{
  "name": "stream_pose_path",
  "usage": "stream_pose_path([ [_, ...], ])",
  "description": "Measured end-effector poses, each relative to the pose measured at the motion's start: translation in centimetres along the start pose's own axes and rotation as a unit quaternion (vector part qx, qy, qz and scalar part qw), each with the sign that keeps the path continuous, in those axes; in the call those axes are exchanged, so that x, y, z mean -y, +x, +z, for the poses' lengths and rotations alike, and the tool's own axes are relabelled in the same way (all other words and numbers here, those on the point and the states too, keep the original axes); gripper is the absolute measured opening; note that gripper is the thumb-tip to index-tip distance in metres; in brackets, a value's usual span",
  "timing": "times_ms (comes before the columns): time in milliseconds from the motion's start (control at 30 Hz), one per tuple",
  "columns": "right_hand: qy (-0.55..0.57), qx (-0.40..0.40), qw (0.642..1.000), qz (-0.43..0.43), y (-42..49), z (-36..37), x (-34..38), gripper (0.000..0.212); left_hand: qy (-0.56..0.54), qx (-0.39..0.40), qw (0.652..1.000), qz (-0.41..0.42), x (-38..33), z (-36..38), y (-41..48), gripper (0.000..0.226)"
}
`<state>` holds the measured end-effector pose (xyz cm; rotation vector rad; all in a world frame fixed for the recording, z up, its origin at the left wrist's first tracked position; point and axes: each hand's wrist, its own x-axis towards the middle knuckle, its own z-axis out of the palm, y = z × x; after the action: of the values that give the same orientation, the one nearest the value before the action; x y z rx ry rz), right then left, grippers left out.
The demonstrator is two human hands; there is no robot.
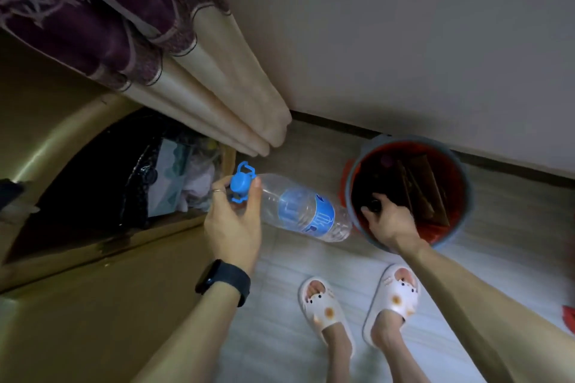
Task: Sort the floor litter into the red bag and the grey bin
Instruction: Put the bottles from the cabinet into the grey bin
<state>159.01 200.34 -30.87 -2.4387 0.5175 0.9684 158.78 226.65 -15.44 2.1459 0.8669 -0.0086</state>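
My left hand (232,222) grips a large clear plastic bottle (306,211) by its blue cap and carrying loop (241,183). The bottle lies sideways in the air, its blue-labelled body pointing right toward the bin. A grey bin (466,196) with a red liner (448,162) stands on the floor by the wall. Brown cardboard pieces (423,186) stand inside it. My right hand (390,222) reaches over the bin's near rim and holds a small dark round object (375,204) in its curled fingers, inside the bin's mouth.
A beige and purple curtain (217,96) hangs down at the left. Below it a black bag (137,177) holds paper and plastic scraps, framed by a curved wooden edge (93,246). My feet in white slippers (323,305) stand on pale tiles. Something red (569,319) shows at the right edge.
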Motion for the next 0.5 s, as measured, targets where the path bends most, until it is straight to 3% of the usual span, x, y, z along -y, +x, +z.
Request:
stream_pose_path([
  [300, -0.007, 0.068, 0.997, 0.039, 0.0, 1.6, 0.2, 0.064, 0.000, 0.059, 0.998, 0.032, 1.8, -0.4, 0.4, 0.035],
  [500, 0.019, 0.084, 0.996, 0.007, -5.5, -2.3, 0.6, 0.048, -0.003, 0.093, 0.995, 0.032, -0.2, -0.5, -1.2, 0.031],
])
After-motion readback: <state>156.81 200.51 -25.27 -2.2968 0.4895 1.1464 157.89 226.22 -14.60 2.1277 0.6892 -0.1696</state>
